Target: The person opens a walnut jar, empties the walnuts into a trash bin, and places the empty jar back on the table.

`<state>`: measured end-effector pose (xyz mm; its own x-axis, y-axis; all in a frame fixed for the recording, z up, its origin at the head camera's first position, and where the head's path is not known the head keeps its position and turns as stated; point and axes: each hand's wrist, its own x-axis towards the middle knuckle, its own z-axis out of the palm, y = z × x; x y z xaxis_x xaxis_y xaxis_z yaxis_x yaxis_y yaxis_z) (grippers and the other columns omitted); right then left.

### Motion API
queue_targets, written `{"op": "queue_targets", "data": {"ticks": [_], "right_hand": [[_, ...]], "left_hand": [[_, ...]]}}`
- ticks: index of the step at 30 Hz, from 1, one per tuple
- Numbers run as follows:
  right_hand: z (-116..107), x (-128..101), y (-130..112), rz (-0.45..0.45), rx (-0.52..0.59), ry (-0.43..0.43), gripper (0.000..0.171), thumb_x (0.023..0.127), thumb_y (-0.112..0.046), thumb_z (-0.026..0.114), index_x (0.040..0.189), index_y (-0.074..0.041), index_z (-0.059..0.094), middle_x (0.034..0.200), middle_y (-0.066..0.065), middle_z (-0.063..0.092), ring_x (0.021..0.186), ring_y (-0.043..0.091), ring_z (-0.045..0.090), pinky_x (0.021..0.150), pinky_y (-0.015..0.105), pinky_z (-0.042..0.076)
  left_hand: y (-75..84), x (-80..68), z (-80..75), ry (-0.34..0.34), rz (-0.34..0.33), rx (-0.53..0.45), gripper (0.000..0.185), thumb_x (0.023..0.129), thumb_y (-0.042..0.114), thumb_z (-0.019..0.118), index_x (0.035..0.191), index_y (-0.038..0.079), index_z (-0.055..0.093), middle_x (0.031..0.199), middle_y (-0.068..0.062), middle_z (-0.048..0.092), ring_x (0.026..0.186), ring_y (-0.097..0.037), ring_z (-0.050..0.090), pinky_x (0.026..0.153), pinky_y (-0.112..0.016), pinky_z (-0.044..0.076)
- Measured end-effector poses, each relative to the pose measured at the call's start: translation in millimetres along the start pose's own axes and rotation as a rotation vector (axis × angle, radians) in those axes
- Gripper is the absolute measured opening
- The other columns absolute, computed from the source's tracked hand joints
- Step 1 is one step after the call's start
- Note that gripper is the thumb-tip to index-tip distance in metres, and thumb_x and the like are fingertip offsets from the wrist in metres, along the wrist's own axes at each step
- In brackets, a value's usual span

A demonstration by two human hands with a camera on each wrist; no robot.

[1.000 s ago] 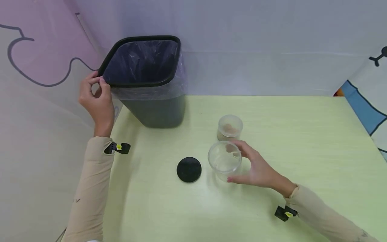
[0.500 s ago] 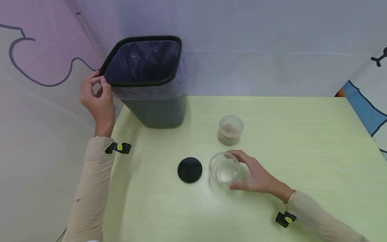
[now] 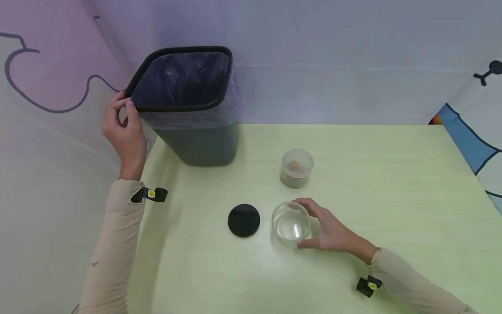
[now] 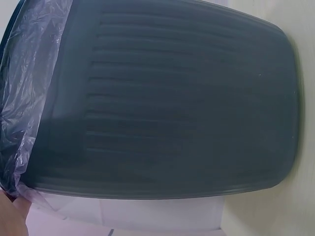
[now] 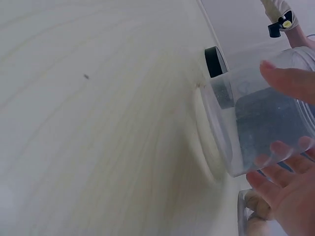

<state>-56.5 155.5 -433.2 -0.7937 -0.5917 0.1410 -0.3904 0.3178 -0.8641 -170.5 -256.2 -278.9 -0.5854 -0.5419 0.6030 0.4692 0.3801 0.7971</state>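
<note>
- The right hand (image 3: 333, 229) lies low on the green surface (image 3: 392, 196), nearest the viewer, with its fingers curled round a clear open jar (image 3: 291, 222); thumb at the near side, fingertips at the far rim.
- From the right wrist, the jar (image 5: 256, 128) shows as see-through plastic with nothing visible inside, its base on the surface (image 5: 98, 123), and fingers (image 5: 288, 81) wrapped over its wall.
- A black lid (image 3: 244, 220) lies flat just left of the jar, close but apart from it; the right wrist view catches its edge (image 5: 215, 61) behind the jar.
- A beige sleeve with a small black and yellow clip (image 3: 368, 286) covers the right forearm; the left forearm wears the same sleeve and clip (image 3: 150, 194).
- Farther back, a second jar (image 3: 296, 168), frosted, stands upright on the surface with something brownish inside; it is apart from the held jar.
- At the far left corner stands a dark bin (image 3: 192, 104) with a clear plastic liner folded over its black rim, tilted toward the viewer.
- The left hand (image 3: 124, 131) is raised beside the bin, thumb and fingertips pinching the rim at its near left corner.
- The left wrist view is filled by the bin's ribbed wall (image 4: 187, 98) and the crinkled liner (image 4: 29, 73).
- Behind everything hang pale walls, with a pink shape on the left.
</note>
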Motion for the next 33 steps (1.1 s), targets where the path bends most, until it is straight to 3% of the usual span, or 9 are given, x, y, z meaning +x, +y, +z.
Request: {"op": "queue_targets", "data": {"ticks": [7,12,18,25,33], "right_hand": [[3.2,0.0,2.9,0.047,-0.043,-0.009,0.093,0.059,-0.015,0.091,0.136,-0.017,0.039,0.132,0.000,0.051,0.121,0.020,0.049,0.096,0.047,0.044],[6.0,-0.1,6.4,0.057,-0.062,0.005,0.094,0.060,-0.021,0.090,0.137,-0.017,0.037,0.131,-0.001,0.052,0.119,0.017,0.050,0.093,0.045,0.046],[4.5,0.3,5.8,0.083,-0.064,-0.016,0.094,0.061,-0.019,0.090,0.138,-0.014,0.037,0.129,0.001,0.052,0.117,0.019,0.051,0.092,0.039,0.048],[-9.7,-0.2,5.3,0.128,-0.014,-0.053,0.080,0.066,0.001,0.083,0.134,-0.008,0.042,0.128,0.005,0.052,0.115,0.024,0.053,0.092,0.037,0.048],[-34.7,-2.0,6.6,0.169,-0.035,0.089,0.061,0.075,-0.002,0.078,0.126,-0.002,0.046,0.123,0.016,0.054,0.110,0.033,0.056,0.086,0.040,0.051]], "left_hand": [[-2.3,-0.4,-7.0,-0.009,-0.009,-0.004,0.020,0.094,0.009,0.053,0.102,-0.007,0.062,0.126,-0.011,0.057,0.122,-0.014,0.050,0.099,-0.027,0.042],[-5.7,1.2,-11.1,-0.077,-0.013,0.053,0.024,0.096,0.009,0.050,0.110,-0.006,0.062,0.131,-0.008,0.055,0.124,-0.014,0.049,0.101,-0.026,0.039],[-10.6,5.7,-15.8,-0.146,-0.084,0.138,0.028,0.096,0.015,0.050,0.119,0.002,0.061,0.136,-0.004,0.050,0.122,-0.010,0.049,0.100,-0.025,0.039],[16.8,-12.5,-16.7,-0.113,-0.137,0.157,0.032,0.093,0.013,0.054,0.123,0.005,0.059,0.127,-0.002,0.052,0.119,-0.011,0.048,0.094,-0.026,0.043],[39.2,-31.8,-6.6,-0.046,-0.053,0.094,0.024,0.088,0.003,0.054,0.111,0.002,0.062,0.111,-0.003,0.055,0.108,-0.021,0.049,0.087,-0.027,0.046]]}}
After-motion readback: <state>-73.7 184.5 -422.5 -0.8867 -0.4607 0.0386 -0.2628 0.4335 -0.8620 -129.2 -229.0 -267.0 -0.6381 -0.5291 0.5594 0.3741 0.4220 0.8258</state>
